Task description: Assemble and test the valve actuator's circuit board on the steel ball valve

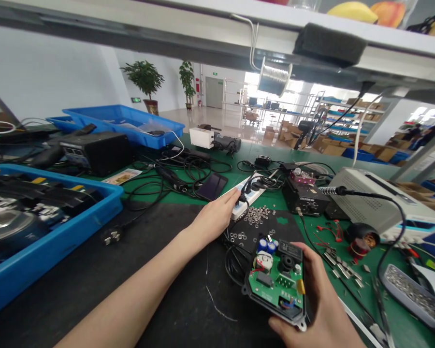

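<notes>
My left hand [217, 212] reaches forward to the white power strip [254, 195], its fingers closed at a black power plug [242, 197] at the strip's near end. The thumb side is partly hidden. In my right hand [321, 299] is an open black housing with a green circuit board [275, 282] facing up, gripped by its right side and lower edge. Blue capacitors, a black relay and a white connector part show on the board. A black cable [235, 263] lies coiled beside the housing.
Metal nuts and washers [257, 216] lie scattered behind the board. A soldering station [306, 198] and iron [333, 191] stand to the right, near a tray of small metal parts [413, 295]. At left is a blue bin [90, 227] of devices; a loose plug [112, 236] lies on the mat.
</notes>
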Demonstrator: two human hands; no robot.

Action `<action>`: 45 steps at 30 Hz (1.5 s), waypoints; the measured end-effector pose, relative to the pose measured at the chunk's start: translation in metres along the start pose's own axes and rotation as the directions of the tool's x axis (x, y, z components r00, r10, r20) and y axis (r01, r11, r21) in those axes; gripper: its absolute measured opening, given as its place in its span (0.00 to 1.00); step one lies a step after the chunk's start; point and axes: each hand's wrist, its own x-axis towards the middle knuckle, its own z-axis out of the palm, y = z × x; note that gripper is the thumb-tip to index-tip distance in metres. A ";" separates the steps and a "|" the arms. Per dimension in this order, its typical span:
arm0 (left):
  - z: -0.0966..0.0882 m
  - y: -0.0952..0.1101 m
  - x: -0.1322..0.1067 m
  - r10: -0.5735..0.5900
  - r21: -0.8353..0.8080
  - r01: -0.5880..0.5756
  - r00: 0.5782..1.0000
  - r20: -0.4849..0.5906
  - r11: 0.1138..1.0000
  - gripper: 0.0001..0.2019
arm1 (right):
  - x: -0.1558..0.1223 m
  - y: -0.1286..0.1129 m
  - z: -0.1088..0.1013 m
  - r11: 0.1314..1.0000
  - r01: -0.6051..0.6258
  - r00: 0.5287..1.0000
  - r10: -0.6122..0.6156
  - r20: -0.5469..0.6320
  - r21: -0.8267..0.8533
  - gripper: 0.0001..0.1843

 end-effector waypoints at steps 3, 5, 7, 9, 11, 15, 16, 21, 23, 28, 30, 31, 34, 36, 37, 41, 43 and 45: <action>-0.002 0.002 0.000 -0.009 -0.011 0.009 1.000 -0.007 1.000 0.30 | 0.000 0.000 0.003 0.997 -0.031 0.999 0.031 -0.008 0.075 0.54; -0.004 0.004 0.001 -0.030 -0.022 0.030 0.999 -0.022 0.999 0.30 | 0.000 0.001 0.004 0.989 -0.047 0.999 0.048 -0.003 0.137 0.56; -0.008 0.007 0.002 -0.059 -0.036 0.058 0.997 -0.041 0.998 0.30 | -0.001 0.001 0.005 0.983 -0.057 0.998 0.057 0.003 0.177 0.56; -0.009 0.009 0.004 -0.085 -0.049 0.082 0.995 -0.053 0.995 0.29 | -0.001 0.002 0.005 0.979 -0.062 0.998 0.062 0.006 0.192 0.57; -0.008 0.012 0.006 -0.113 -0.055 0.110 0.992 -0.056 0.992 0.28 | -0.001 0.003 0.004 0.979 -0.054 0.999 0.054 0.008 0.194 0.58; 0.000 0.013 0.013 -0.214 -0.044 0.211 0.974 -0.070 0.976 0.22 | -0.001 0.006 0.003 0.977 -0.035 0.999 0.028 0.036 0.212 0.59; 0.002 0.013 0.014 -0.240 -0.040 0.237 0.968 -0.077 0.971 0.21 | -0.001 0.007 0.002 0.976 -0.037 0.999 0.029 0.040 0.214 0.59; -0.003 0.010 0.020 -0.302 -0.041 0.299 0.949 -0.094 0.953 0.19 | -0.002 0.009 0.002 0.978 -0.042 0.999 0.038 0.022 0.206 0.59; -0.008 0.007 0.020 -0.319 -0.040 0.316 0.944 -0.086 0.948 0.18 | -0.002 0.009 0.003 0.976 -0.043 0.999 0.039 0.024 0.214 0.59; -0.016 0.001 0.018 -0.357 -0.025 0.356 0.932 -0.060 0.934 0.18 | -0.001 0.006 0.003 0.974 -0.067 0.998 0.062 0.030 0.215 0.59; -0.016 0.001 0.018 -0.358 -0.011 0.358 0.932 -0.048 0.934 0.19 | -0.002 0.005 0.003 0.974 -0.072 0.997 0.067 0.029 0.214 0.60; -0.016 0.002 0.018 -0.358 0.000 0.358 0.933 -0.042 0.934 0.19 | -0.002 0.005 0.003 0.975 -0.072 0.997 0.068 0.027 0.209 0.59; -0.020 0.004 0.020 -0.355 0.050 0.356 0.935 -0.016 0.933 0.19 | -0.003 0.005 0.003 0.980 -0.061 0.998 0.059 0.017 0.190 0.59; -0.031 0.006 0.022 -0.347 0.107 0.344 0.938 0.012 0.933 0.18 | -0.003 0.005 0.003 0.980 -0.057 0.998 0.054 0.021 0.189 0.58; -0.040 0.006 0.022 -0.339 0.142 0.332 0.940 0.028 0.933 0.17 | -0.003 0.005 0.003 0.979 -0.063 0.998 0.058 0.031 0.192 0.58; -0.090 0.004 0.014 -0.304 0.290 0.262 0.946 0.110 0.921 0.14 | -0.002 0.003 0.001 0.976 -0.074 0.996 0.063 0.058 0.206 0.59; -0.114 0.001 0.004 -0.318 0.357 0.246 0.934 0.160 0.901 0.13 | -0.002 0.002 0.000 0.974 -0.053 0.997 0.041 0.061 0.220 0.59; -0.129 -0.005 -0.009 -0.357 0.420 0.255 0.915 0.185 0.871 0.13 | -0.001 0.000 -0.001 0.973 -0.041 0.997 0.025 0.072 0.227 0.59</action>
